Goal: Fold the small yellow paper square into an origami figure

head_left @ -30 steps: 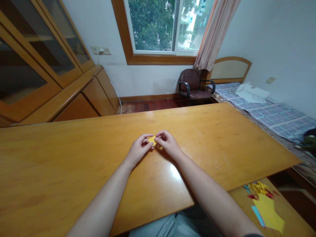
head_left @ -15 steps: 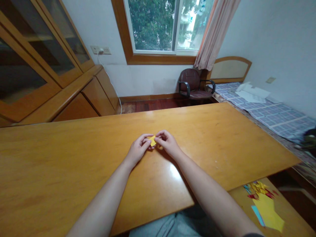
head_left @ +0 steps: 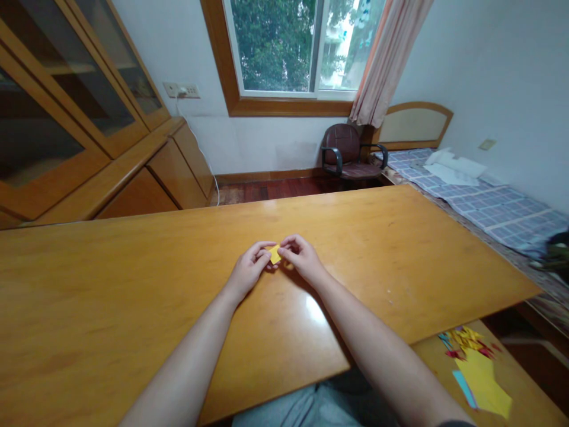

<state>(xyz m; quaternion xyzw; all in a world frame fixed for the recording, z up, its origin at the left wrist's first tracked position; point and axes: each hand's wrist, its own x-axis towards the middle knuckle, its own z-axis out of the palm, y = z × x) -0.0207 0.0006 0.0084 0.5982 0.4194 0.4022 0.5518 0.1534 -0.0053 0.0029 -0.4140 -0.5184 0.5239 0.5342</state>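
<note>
Between my two hands is a small folded piece of yellow paper (head_left: 275,254), held just above the wooden table (head_left: 178,308). My left hand (head_left: 249,265) pinches its left side, thumb on the near face and the other fingers behind. On the right edge, the thumb and index finger of my right hand (head_left: 303,259) are closed on the same paper. My fingers hide parts of its edges, and its finer folds are too small to make out.
Lower right, a lower surface (head_left: 533,379) carries yellow paper sheets (head_left: 484,382), a blue paper strip (head_left: 464,388) and a pile of small folded papers (head_left: 466,339). An armchair (head_left: 347,151) stands beyond the table, a bed (head_left: 489,207) at right, cabinets (head_left: 146,172) at left.
</note>
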